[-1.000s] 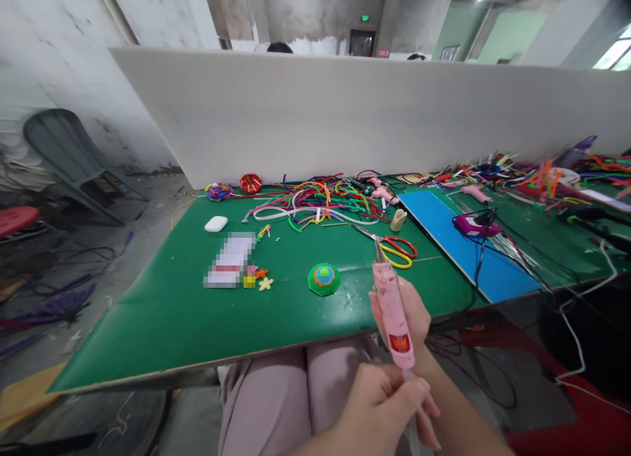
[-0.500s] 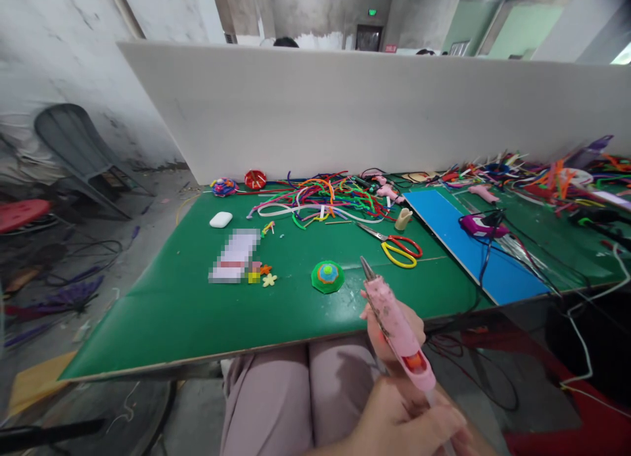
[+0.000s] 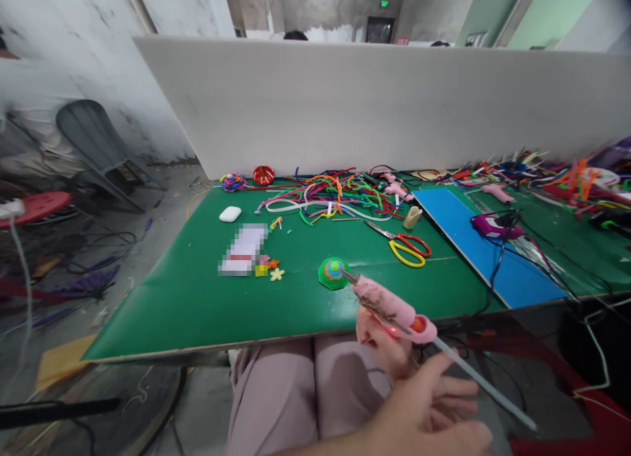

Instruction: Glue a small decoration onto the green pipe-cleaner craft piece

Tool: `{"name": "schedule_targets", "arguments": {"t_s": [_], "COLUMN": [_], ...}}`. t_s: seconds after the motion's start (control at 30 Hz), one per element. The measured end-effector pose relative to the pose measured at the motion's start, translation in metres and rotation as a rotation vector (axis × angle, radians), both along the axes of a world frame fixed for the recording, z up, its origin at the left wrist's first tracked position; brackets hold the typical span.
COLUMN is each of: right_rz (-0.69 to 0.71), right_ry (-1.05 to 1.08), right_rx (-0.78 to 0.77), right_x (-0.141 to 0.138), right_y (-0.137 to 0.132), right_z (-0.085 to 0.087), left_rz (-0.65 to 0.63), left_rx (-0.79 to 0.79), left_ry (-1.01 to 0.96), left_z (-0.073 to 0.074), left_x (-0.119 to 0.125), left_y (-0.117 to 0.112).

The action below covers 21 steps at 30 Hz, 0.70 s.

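Beyond a smooth white partition [image 3: 345,108] I see grey, patchy plaster; before it spreads one glossy green tabletop [image 3: 197,298]. On my feed the right hand [image 3: 387,351] curls tightly round the grip of one scuffed pink plastic glue gun [image 3: 389,303], tilted, its tapered metal nozzle overlapping the edge of one green octagonal disc with stacked coloured rounds [image 3: 331,272] that lies on the tabletop; I cannot tell whether they touch. I see the left hand [image 3: 426,407] open, fingers spread, beside one straight translucent glue stick [image 3: 488,384] jutting from the gun's rear. Farther back I count one pair of red-and-yellow-handled steel scissors [image 3: 394,236] and one flat blue board [image 3: 476,246].
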State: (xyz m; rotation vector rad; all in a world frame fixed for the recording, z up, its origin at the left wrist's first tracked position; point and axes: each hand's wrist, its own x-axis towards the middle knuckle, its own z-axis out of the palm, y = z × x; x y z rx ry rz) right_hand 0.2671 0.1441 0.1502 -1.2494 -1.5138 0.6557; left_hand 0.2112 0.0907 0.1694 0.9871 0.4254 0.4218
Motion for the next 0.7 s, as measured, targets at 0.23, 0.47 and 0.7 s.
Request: {"name": "schedule_targets", "arguments": {"t_s": [0.23, 0.47, 0.7], "right_rz": [0.47, 0.586, 0.64], "right_ry": [0.907, 1.091, 1.124], "right_rx": [-0.097, -0.222, -0.25], "right_x": [-0.002, 0.003, 0.005], "right_y": [-0.003, -0.001, -0.001], "right_z": [0.003, 0.002, 0.0], "left_rz": [-0.119, -0.096, -0.167], "left_rx": [0.166, 0.313, 0.326], "left_ry": [0.094, 0.126, 0.172], "left_z": [-0.012, -0.001, 0.004], "left_x": [0.001, -0.006, -0.011], "left_y": [-0.003, 0.002, 0.006]}}
